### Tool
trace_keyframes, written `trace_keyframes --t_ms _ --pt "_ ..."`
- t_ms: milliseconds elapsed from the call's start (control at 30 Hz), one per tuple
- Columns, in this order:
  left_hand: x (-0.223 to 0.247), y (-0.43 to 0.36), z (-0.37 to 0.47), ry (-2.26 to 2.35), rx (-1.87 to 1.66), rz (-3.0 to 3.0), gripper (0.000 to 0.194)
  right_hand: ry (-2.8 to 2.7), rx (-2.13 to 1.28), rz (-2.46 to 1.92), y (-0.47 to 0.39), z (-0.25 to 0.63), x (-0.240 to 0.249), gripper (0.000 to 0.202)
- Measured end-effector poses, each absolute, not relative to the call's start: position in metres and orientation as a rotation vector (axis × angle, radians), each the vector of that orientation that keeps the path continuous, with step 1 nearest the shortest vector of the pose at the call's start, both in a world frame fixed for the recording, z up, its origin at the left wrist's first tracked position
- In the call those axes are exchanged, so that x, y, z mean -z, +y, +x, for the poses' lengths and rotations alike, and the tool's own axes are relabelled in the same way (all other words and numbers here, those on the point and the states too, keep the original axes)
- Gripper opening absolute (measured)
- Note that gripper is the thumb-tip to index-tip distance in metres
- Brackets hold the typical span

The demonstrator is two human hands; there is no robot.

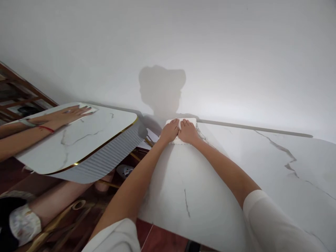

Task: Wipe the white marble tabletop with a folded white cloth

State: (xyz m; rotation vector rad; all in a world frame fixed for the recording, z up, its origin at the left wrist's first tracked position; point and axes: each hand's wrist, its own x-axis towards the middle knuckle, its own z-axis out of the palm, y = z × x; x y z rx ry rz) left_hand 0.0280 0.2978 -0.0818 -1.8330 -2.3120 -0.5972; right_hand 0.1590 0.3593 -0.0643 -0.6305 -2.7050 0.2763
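Note:
Both my hands lie side by side on a folded white cloth (193, 122), close to the wall at the far edge of a white, grey-veined marble-look tabletop (210, 206). My left hand (170, 131) rests flat on the cloth's left part, fingers stretched forward. Beside it, my right hand (187, 131) presses flat on the same cloth, its fingers also extended. The hands touch or nearly touch near the thumbs. Much of the cloth is hidden under them. My arms reach straight ahead over the tabletop.
To the left, a co-worker's hands (75, 112) lie on a white cloth (90, 109) on a second marble-look table (105, 122) with gold trim and ribbed side. A gap separates the tables. Behind rises a white wall (236, 70); a wooden rack (23, 91) stands far left.

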Motion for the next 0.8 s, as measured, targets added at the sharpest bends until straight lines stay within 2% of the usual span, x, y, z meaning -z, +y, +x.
trace_keyframes --t_ms 167,333,600,800 --pt "0.077 0.352 0.045 -2.277 0.509 -1.831 0.045 -2.681 -0.242 -0.761 0.403 0.171 0.066 0.053" --pt "0.083 0.366 0.065 -2.220 0.453 -1.875 0.047 -2.644 -0.165 -0.874 0.406 0.197 0.072 0.056" --pt "0.092 0.315 0.076 -1.928 0.451 -2.092 0.049 -2.576 -0.105 -0.885 0.348 0.224 0.078 0.057" --pt "0.094 0.249 0.080 -1.960 0.377 -2.069 0.050 -2.576 -0.122 -0.812 0.289 0.231 0.077 0.058"
